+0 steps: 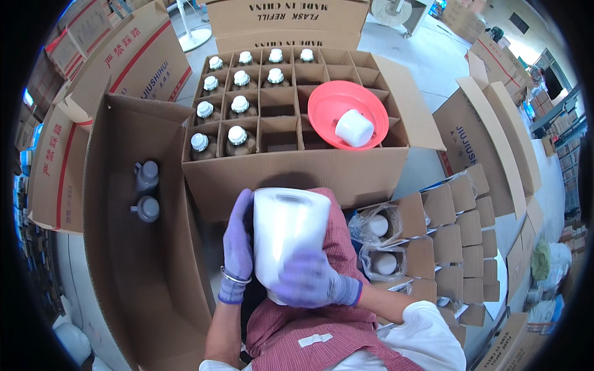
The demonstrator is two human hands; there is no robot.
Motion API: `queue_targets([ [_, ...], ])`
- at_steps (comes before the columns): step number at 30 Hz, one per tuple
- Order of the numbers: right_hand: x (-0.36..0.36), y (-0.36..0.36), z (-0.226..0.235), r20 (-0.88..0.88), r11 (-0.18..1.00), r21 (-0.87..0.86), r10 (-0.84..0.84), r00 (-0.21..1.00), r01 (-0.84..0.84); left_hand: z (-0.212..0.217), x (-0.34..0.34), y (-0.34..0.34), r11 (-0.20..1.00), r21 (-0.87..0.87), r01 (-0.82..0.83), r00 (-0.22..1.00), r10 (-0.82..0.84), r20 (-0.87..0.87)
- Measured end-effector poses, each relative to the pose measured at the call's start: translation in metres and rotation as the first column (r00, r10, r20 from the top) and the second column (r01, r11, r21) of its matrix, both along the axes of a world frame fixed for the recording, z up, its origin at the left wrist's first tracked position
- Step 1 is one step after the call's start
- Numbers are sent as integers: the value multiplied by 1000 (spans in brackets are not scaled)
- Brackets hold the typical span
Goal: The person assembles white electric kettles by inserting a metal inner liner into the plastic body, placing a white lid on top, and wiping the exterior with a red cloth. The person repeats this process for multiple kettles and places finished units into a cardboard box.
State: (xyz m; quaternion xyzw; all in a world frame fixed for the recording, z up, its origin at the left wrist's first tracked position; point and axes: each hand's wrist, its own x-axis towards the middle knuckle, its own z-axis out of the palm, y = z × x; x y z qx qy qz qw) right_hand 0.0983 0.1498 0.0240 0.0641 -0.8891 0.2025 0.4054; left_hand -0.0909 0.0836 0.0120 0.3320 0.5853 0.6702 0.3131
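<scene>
Both gloved hands hold a white cylindrical flask body over the lap, in front of a divided carton.

The left hand lies flat along the left side of the white flask body, fingers extended upward against its wall. The right hand wraps the lower front of the body, fingers closed around it. The body stands roughly upright, its open top toward the divided carton. The left cells of that carton contain white-capped flask refills; a red bowl with a white cap in it rests on the right cells. Two grey flasks stand in the open carton at left. Small boxes stand at right, some holding bagged refills.
</scene>
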Motion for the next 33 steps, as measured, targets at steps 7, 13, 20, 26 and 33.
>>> queue_targets([
  [7, 52, 1, 35, 30, 938, -344, -23, 999, 32, -4, 17, -10, 902, -37, 430, 890, -431, -147],
  [13, 38, 11, 21, 161, 927, -374, 50, 986, 14, 7, 44, -42, 921, -64, 384, 908, -364, 205],
  [20, 32, -11, 55, 14, 984, -170, 56, 998, -53, 36, 41, -34, 932, 200, 302, 953, -300, -42],
  [26, 46, 33, 4, 165, 922, -373, 180, 970, -107, 16, 35, -51, 890, -243, 385, 892, -427, -148],
  [33, 58, 53, 22, 254, 820, -571, 129, 959, 40, 25, 20, -47, 976, -120, 180, 978, -165, 125],
])
